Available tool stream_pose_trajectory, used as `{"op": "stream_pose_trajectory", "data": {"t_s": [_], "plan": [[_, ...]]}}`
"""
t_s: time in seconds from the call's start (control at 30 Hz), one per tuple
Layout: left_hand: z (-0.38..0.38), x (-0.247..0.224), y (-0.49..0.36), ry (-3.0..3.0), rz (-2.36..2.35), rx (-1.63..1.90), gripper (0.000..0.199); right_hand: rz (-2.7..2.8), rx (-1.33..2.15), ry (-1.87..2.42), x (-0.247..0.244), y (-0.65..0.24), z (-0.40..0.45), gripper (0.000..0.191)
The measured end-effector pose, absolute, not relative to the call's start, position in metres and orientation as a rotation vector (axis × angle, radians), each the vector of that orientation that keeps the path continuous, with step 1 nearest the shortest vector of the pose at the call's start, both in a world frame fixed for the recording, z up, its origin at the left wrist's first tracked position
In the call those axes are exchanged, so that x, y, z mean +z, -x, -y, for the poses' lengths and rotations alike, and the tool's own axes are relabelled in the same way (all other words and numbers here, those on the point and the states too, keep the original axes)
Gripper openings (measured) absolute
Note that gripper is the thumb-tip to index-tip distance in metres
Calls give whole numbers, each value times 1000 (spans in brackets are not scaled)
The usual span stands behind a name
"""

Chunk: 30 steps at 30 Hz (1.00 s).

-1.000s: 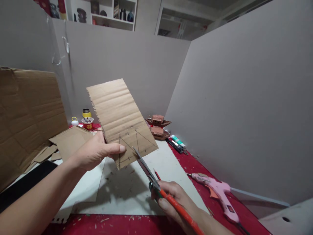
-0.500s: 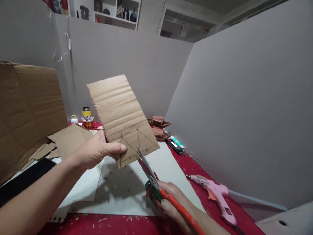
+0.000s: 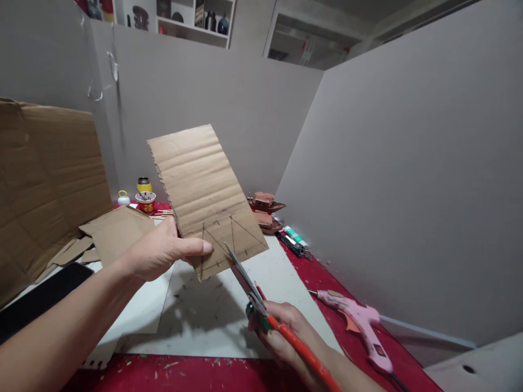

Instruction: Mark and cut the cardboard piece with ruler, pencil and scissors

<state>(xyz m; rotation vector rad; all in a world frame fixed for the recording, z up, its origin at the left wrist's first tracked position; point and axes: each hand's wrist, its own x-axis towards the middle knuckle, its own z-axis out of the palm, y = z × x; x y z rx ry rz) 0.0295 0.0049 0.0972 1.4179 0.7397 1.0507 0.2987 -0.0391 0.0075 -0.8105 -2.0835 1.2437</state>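
A flat piece of brown cardboard [image 3: 200,174] with pencilled slanting lines near its lower edge is raised above the table. My left hand [image 3: 163,247] grips its lower left corner, thumb on the front and the other fingers behind, mostly hidden. My right hand [image 3: 286,332] is closed round red-handled scissors [image 3: 245,280], whose blades point up and left. One blade lies over the front of the cardboard at its lower edge, beside a drawn line. Something green and a thin red item also show at my right hand; I cannot make out how they are held.
A pink glue gun [image 3: 363,321] lies on the red cloth [image 3: 212,375] at the right. Brown model boats [image 3: 265,212] stand behind the cardboard. At the left are a large cardboard sheet [image 3: 53,174], a black phone-like object [image 3: 44,296] and a patterned cup [image 3: 146,202].
The scissors' tip has shifted slightly up and left over the cardboard, and the blades look closer together. My left hand and the cardboard have barely moved.
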Motion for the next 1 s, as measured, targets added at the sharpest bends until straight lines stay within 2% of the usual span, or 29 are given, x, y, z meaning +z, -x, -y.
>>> {"op": "stream_pose_trajectory", "data": {"t_s": [0.27, 0.77, 1.0], "plan": [[-2, 102, -30, -1405, -700, 1056, 70, 2085, 1198, 847, 5, -298, 39, 52], [-2, 102, -28, -1476, -712, 1047, 64, 2122, 1102, 872, 2, -305, 38, 48], [-2, 101, -27, -1491, -727, 1009, 64, 2147, 1221, 902, 12, -304, 38, 53]]}}
